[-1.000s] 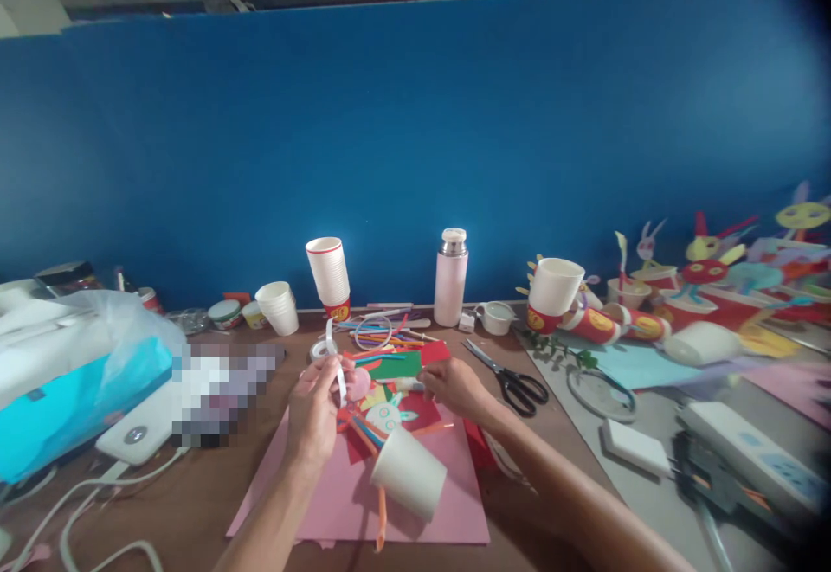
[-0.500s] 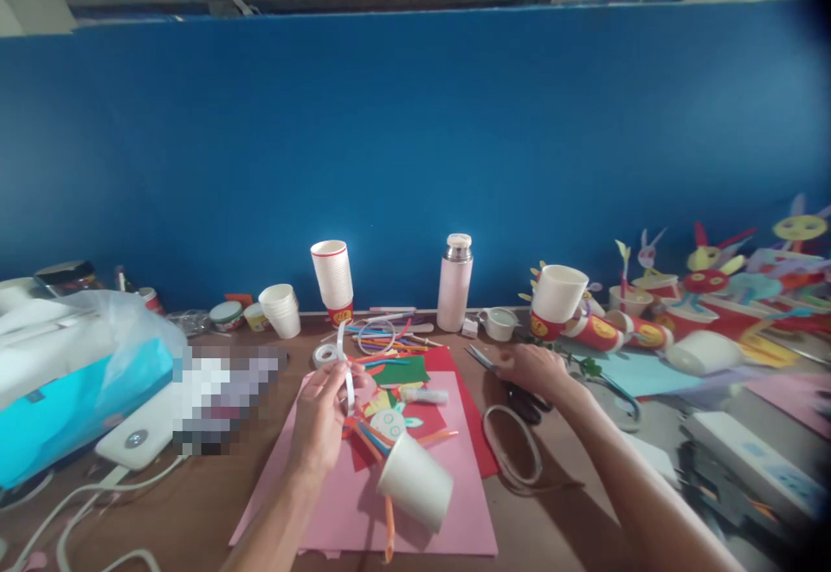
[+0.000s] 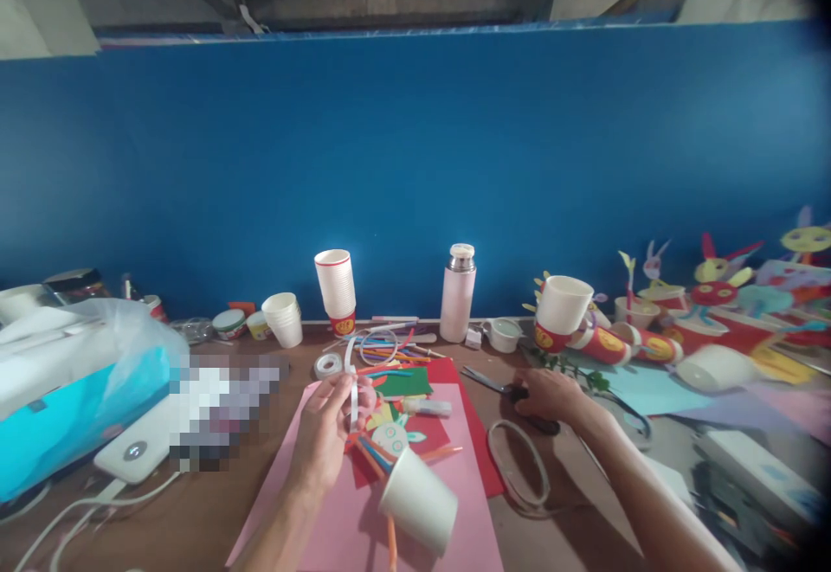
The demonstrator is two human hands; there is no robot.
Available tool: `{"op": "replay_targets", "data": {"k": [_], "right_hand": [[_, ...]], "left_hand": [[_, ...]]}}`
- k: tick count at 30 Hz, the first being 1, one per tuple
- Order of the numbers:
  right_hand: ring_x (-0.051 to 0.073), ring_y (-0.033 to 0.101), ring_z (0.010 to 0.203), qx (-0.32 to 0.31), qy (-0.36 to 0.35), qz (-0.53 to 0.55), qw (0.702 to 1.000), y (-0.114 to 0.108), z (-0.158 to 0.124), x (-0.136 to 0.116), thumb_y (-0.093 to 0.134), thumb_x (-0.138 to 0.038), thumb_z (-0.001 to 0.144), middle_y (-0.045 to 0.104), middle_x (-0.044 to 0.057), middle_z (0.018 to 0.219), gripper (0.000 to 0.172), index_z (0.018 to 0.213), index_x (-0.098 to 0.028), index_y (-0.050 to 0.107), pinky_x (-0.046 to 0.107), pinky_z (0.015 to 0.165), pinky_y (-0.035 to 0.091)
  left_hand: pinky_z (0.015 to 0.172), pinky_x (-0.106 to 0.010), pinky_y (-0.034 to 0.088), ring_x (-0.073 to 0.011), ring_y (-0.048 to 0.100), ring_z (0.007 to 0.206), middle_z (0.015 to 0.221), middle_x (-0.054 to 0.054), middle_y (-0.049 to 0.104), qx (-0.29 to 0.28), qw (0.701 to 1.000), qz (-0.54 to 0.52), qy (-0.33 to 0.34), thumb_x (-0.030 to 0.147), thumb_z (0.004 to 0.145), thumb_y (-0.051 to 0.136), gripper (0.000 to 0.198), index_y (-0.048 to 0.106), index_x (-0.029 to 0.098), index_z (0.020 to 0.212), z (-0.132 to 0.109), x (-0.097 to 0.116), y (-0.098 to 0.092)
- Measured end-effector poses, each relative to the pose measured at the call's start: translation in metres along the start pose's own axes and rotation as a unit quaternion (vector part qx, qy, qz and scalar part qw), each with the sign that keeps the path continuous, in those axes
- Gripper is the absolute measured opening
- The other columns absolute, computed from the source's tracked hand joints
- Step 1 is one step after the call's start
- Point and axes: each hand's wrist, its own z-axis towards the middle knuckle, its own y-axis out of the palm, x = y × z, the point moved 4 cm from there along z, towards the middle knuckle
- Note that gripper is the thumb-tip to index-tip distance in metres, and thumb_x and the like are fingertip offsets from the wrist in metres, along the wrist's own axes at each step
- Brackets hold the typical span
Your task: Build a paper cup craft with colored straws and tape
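Note:
My left hand (image 3: 328, 416) pinches a narrow white strip (image 3: 354, 399), perhaps tape, upright between thumb and fingers. Over on the right, my right hand (image 3: 551, 397) has its fingers curled on the black handles of the scissors (image 3: 486, 380), whose blades point left and lie low over the table. Below my left hand, a white paper cup (image 3: 419, 503) lies tipped on pink paper (image 3: 312, 516), with orange and blue tubes at its mouth. A pale paper face (image 3: 390, 439) with drawn eyes rests against the cup. A glue stick (image 3: 428, 407) lies behind it.
A tape roll (image 3: 327, 366), stacked cups (image 3: 336, 291) and a pink thermos (image 3: 458, 295) stand toward the blue partition (image 3: 389, 148). A coiled cable (image 3: 519, 464) lies near my right forearm. Decorated cups (image 3: 711, 312) crowd the right; a power bank (image 3: 136, 446) and plastic bag are left.
The view has tilted up slightly. The scissors lie flatter, and my right hand has slid back along them, uncovering more handle. My left hand still holds the white strip.

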Motion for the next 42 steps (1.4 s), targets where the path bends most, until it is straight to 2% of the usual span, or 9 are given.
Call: {"op": "replay_targets", "data": {"k": [7, 10, 15, 20, 22, 25, 30, 36, 42], "right_hand": [[0.023, 0.063, 0.087, -0.036, -0.032, 0.012, 0.999, 0.0, 0.0, 0.009, 0.056, -0.015, 0.062, 0.067, 0.006, 0.093, 0.043, 0.104, -0.024, 0.063, 0.026, 0.066, 0.042], [0.026, 0.062, 0.091, -0.03, -0.023, 0.007, 0.999, 0.001, -0.002, 0.006, 0.053, -0.009, 0.061, 0.066, 0.009, 0.098, 0.044, 0.103, -0.021, 0.063, 0.028, 0.067, 0.042], [0.032, 0.061, 0.091, -0.005, -0.021, 0.015, 1.0, -0.001, -0.003, 0.0, 0.05, -0.01, 0.064, 0.066, 0.015, 0.093, 0.036, 0.096, -0.015, 0.064, 0.036, 0.071, 0.042], [0.021, 0.062, 0.082, -0.002, -0.093, 0.108, 0.99, -0.02, -0.011, -0.01, 0.046, -0.017, 0.072, 0.066, 0.007, 0.091, 0.041, 0.111, -0.017, 0.057, 0.028, 0.069, 0.044], [0.017, 0.061, 0.079, -0.028, -0.15, 0.255, 0.955, -0.028, -0.018, -0.024, 0.041, -0.021, 0.078, 0.065, 0.005, 0.091, 0.044, 0.121, -0.017, 0.05, 0.026, 0.067, 0.045], [0.016, 0.059, 0.073, -0.123, -0.19, 0.487, 0.844, -0.032, -0.032, -0.055, 0.046, -0.033, 0.08, 0.064, 0.006, 0.087, 0.043, 0.119, -0.015, 0.049, 0.027, 0.062, 0.044], [0.012, 0.054, 0.065, -0.166, -0.303, 0.615, 0.708, -0.037, -0.058, -0.112, 0.057, -0.046, 0.077, 0.058, 0.004, 0.077, 0.043, 0.106, -0.013, 0.051, 0.023, 0.056, 0.039], [0.009, 0.049, 0.06, -0.247, -0.321, 0.617, 0.675, -0.03, -0.082, -0.159, 0.065, -0.037, 0.073, 0.051, 0.0, 0.072, 0.043, 0.106, -0.013, 0.049, 0.022, 0.055, 0.04], [0.008, 0.047, 0.056, -0.271, -0.311, 0.596, 0.689, -0.011, -0.084, -0.172, 0.065, -0.037, 0.072, 0.05, -0.002, 0.066, 0.037, 0.098, -0.014, 0.05, 0.019, 0.05, 0.039]], "left_hand": [[0.04, -0.017, 0.041, -0.0093, 0.058, 0.053, 0.071, -0.004, 0.068, -0.006, 1.0, -0.006, -0.008, 0.028, 0.072, 0.067, 0.016, 0.062, 0.014, 0.077, 0.0, 0.0, -0.001], [0.041, -0.017, 0.041, -0.0104, 0.059, 0.056, 0.073, -0.004, 0.068, -0.009, 1.0, -0.01, -0.009, 0.027, 0.073, 0.066, 0.015, 0.062, 0.014, 0.079, 0.0, 0.0, -0.001], [0.043, -0.018, 0.043, -0.0113, 0.059, 0.058, 0.073, -0.004, 0.068, -0.012, 1.0, -0.022, 0.0, 0.025, 0.074, 0.064, 0.011, 0.063, 0.015, 0.079, 0.0, 0.002, -0.001], [0.044, -0.019, 0.043, -0.0123, 0.06, 0.062, 0.079, -0.004, 0.069, 0.004, 0.999, -0.038, 0.001, 0.025, 0.072, 0.066, 0.014, 0.064, 0.015, 0.081, 0.002, 0.001, -0.005], [0.044, -0.019, 0.043, -0.013, 0.061, 0.063, 0.081, -0.004, 0.069, 0.01, 0.999, -0.047, 0.0, 0.024, 0.07, 0.068, 0.014, 0.065, 0.016, 0.08, 0.003, 0.0, -0.006], [0.046, -0.02, 0.044, -0.0128, 0.061, 0.059, 0.075, -0.003, 0.069, 0.013, 0.998, -0.062, 0.003, 0.024, 0.07, 0.067, 0.012, 0.065, 0.016, 0.079, 0.003, 0.0, -0.006], [0.046, -0.021, 0.044, -0.0098, 0.056, 0.049, 0.065, -0.002, 0.066, 0.016, 0.997, -0.079, 0.007, 0.024, 0.074, 0.063, 0.014, 0.067, 0.012, 0.081, 0.002, 0.002, -0.003], [0.051, -0.018, 0.048, -0.0102, 0.06, 0.059, 0.07, 0.0, 0.067, 0.046, 0.992, -0.115, 0.019, 0.019, 0.072, 0.066, 0.01, 0.066, 0.015, 0.081, 0.002, 0.003, -0.003], [0.054, -0.023, 0.052, -0.0126, 0.063, 0.064, 0.079, -0.002, 0.07, 0.041, 0.988, -0.149, 0.008, 0.018, 0.07, 0.068, 0.01, 0.065, 0.017, 0.079, 0.003, 0.004, -0.003]]}}
